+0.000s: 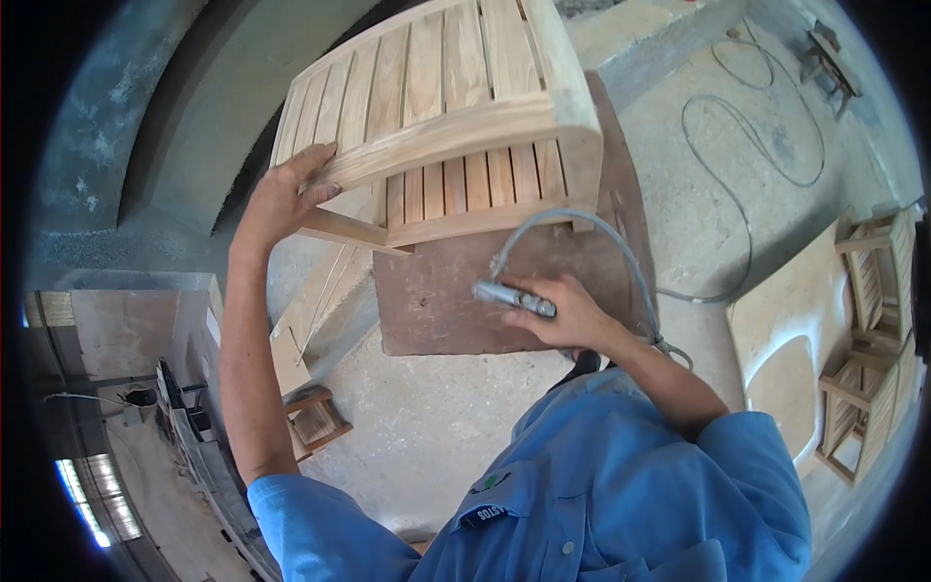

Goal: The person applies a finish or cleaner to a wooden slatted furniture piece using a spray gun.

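Note:
A pale slatted wooden piece of furniture (446,126) stands tilted on a brown board (456,301), with one slatted face above and another below. At its left end, my left hand (291,189) is wrapped over the corner of the front rail. My right hand (567,308) is closed around a grey metal air blow gun (514,296), held above the board and apart from the wood. From the gun's front a grey hose (606,228) arches up and then down past my wrist. The fingertips under the gun are partly hidden.
The hose line (747,218) loops over the concrete floor at right. Slatted wooden pieces (863,398) stand on a pale panel (786,330) at far right. A small wooden stool (317,424) is on the floor at lower left. A concrete ledge (630,34) runs behind.

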A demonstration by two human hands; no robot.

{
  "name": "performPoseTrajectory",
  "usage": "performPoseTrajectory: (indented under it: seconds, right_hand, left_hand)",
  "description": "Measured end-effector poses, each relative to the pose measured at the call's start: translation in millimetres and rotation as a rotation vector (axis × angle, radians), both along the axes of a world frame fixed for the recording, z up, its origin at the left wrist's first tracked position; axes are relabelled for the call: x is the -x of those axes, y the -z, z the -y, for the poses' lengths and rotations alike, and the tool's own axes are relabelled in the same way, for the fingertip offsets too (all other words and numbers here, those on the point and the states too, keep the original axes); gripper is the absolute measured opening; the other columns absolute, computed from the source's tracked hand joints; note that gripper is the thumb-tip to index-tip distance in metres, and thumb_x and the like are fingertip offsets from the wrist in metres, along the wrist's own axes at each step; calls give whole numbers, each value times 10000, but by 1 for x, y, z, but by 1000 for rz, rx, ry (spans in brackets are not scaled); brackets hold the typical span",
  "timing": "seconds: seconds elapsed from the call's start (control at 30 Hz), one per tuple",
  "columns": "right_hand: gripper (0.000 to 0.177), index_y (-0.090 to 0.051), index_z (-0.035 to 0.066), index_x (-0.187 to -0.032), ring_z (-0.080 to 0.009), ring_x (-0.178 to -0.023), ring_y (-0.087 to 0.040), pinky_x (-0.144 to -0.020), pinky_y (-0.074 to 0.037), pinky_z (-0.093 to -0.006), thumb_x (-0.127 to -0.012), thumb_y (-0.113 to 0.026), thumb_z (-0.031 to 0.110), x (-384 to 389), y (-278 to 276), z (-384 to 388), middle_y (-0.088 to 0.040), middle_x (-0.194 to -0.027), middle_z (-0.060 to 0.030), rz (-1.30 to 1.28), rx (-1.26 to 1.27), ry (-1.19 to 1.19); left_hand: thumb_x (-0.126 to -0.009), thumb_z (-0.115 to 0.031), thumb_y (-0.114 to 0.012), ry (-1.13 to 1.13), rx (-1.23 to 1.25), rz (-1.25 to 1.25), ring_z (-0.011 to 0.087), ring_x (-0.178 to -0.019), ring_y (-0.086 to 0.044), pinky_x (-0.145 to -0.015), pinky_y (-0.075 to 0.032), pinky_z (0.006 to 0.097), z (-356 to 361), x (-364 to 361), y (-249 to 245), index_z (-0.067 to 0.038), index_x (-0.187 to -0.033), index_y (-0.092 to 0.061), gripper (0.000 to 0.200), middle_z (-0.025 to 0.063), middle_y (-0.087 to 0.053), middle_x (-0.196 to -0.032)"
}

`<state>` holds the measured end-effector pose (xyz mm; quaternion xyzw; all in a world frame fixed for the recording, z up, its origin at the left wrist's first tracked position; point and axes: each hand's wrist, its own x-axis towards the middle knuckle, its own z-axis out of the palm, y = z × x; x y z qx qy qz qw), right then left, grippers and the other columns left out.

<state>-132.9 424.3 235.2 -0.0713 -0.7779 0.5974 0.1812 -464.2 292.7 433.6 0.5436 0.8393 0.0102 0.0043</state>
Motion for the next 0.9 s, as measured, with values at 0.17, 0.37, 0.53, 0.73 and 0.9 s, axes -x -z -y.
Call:
performPoseTrajectory:
  seconds: [0.17, 0.37, 0.53, 0.73, 0.9]
  right_hand:
    - [506, -628, 19, -1255, -246, -682, -702, -647, -536, -328, -830, -753, 263, -70, -4, -23, -694, -826, -184, 87, -33, -86]
    - [486, -607, -2, -1269, -174, -759, -675, -735, -521, -296, -847, -710, 215, -161, -14, -83, -709, -907, -120, 77, 76, 62]
    - [542, -582, -62, -1268, -136, -754, -666, -705, -517, -265, -906, -669, 331, -213, -65, -120, -699, -846, -104, 8, 106, 127]
    - [572, -563, -77, -1272, -144, -740, -673, -705, -513, -254, -921, -670, 362, -235, -106, -130, -705, -840, -115, -313, 60, 58]
    - [534, -554, -47, -1303, -125, -736, -662, -709, -512, -251, -869, -739, 206, -215, -121, -126, -703, -873, -98, -346, 59, -94]
  left_hand:
    - [-894, -179, -683, -166, -579, -242, 374, -1122, -614, -968, -463, 410, 34, -44, 69, -26, -1270, -604, 413, 208, -631, -1245]
    - [-981, -131, -563, -594, -875, 626, 186, -1096, -613, -961, -457, 313, 27, -197, 254, 23, -1250, -613, 313, 128, -674, -1172]
    - [-1006, -190, -537, -661, -963, 1087, 200, -1255, -524, -989, -426, 333, -35, -290, 295, -51, -1419, -484, 439, 102, -572, -1363]
    - [-1015, -216, -494, -768, -1104, 1213, 236, -1381, -415, -1039, -372, 422, -47, -314, 301, -110, -1501, -382, 510, 84, -416, -1526]
    - [-1005, -180, -454, -884, -1143, 1247, 239, -1411, -365, -1055, -331, 490, -38, -317, 294, -188, -1527, -342, 534, 71, -365, -1562]
